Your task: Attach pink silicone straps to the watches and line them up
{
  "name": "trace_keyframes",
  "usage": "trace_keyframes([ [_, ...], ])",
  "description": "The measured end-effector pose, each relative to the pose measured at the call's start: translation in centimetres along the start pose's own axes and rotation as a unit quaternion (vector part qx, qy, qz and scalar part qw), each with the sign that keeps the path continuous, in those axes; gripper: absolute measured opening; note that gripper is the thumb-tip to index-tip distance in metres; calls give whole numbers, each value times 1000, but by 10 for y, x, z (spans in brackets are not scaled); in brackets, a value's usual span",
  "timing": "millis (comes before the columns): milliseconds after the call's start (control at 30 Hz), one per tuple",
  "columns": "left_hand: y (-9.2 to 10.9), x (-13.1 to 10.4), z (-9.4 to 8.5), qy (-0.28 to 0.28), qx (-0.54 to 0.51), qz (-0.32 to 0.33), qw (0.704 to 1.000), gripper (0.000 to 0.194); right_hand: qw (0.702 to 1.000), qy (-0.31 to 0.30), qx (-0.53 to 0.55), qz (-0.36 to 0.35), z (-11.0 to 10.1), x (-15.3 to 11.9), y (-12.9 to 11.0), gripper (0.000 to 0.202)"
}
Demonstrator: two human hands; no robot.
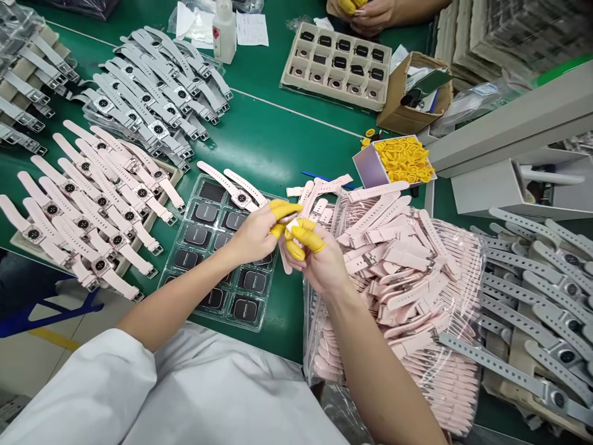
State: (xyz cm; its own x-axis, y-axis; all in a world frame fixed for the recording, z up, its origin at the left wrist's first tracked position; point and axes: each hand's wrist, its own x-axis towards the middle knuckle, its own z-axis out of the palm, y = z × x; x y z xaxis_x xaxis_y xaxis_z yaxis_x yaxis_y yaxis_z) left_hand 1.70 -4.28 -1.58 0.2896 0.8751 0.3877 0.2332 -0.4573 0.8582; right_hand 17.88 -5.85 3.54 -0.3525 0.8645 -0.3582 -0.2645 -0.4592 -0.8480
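Two hands are being held close together over the green bench (282, 139), their thumbs and fingertips being covered by yellow finger cots. A small thin piece (290, 217), largely hidden, is being pinched in the left hand (254, 235), and a white scrap (291, 226) is being gripped at the fingertips of the right hand (322, 256); whether the two are being pressed against each other cannot be told.

From the hands, a clear tray (252, 326) is being kept at 8 o'clock, dark square watch faces (245, 309) being held in its pockets. A pink-strapped watch (241, 198) is being supported across its upper part. At 9 o'clock, rows of pink watches (102, 201) are being carried on a beige base, and at 10 o'clock a heap of grey watches (158, 129) is being stacked. A bottle (225, 34) is being stood at 11 o'clock.

Towards 1 o'clock, a beige tray (333, 99) of small watch parts is being shown below another person's hands (370, 15). At 2 o'clock, yellow finger cots (403, 158) are being contained in an open box (368, 170). At 4 o'clock, loose pink straps (407, 253) are being piled over plastic-wrapped ones, while more grey-strapped watches (566, 356) are being spread beyond them.
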Motion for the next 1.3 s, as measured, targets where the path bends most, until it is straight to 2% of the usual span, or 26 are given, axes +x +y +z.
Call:
trace_keyframes([
  [100,-2,-1,-1,-17,-1,24,1000,59,1000,-9,-8,2,4,-1,2,38],
  [333,1,-2,-3,-14,23,29,999,57,999,14,33,-12,7,0,4,36],
  [567,4,-4,-20,-107,62,41,992,47,997,22,63,40,2,2,5,33],
  [767,10,-1,-26,-150,190,50,969,39,997,25,38,65,-2,5,11,33],
  [833,9,0,-27,-156,181,47,970,39,997,15,38,68,-1,5,11,32],
  [1033,10,4,-32,-138,67,31,988,43,998,-6,42,43,2,5,4,31],
  [1100,18,7,-41,-140,79,22,987,45,1000,-14,11,17,1,4,2,35],
  [1167,30,11,-55,-148,126,8,981,46,997,-17,-72,-36,0,2,0,36],
  [1233,44,17,-77,-158,197,-14,968,46,975,-19,-202,-91,-2,-2,-3,31],
  [1300,58,24,-102,-179,278,-33,943,42,943,-38,-315,-100,-5,-6,-6,25],
])
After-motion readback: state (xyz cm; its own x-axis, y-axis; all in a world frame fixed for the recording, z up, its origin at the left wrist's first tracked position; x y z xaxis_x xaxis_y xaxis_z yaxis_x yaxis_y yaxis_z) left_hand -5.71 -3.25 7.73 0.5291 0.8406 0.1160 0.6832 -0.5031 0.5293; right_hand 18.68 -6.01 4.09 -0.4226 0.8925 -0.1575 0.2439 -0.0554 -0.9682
